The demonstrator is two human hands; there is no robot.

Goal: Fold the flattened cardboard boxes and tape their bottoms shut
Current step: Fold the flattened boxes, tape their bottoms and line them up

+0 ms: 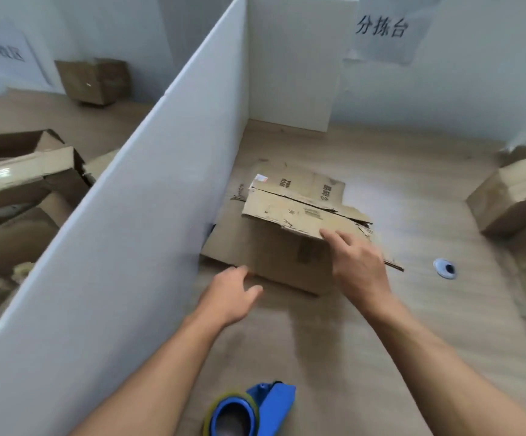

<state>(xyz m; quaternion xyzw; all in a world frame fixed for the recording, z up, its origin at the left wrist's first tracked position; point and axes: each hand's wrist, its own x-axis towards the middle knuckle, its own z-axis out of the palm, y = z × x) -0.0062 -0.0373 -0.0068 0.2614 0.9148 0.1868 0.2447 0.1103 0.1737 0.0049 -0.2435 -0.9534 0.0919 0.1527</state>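
A folded cardboard box stands on the wooden table with its flaps turned over its top face. It rests partly on a flattened cardboard box lying behind it. My right hand lies with straight fingers on the near right flap of the box. My left hand hovers open just before the box's lower left corner, fingers relaxed, holding nothing. A blue tape dispenser with a roll of tape sits at the near edge between my forearms.
A white partition wall runs along the left of the table. Beyond it lie several cardboard boxes. A taped box stands at the right edge. A cable hole sits in the tabletop at right. A paper sign hangs on the back wall.
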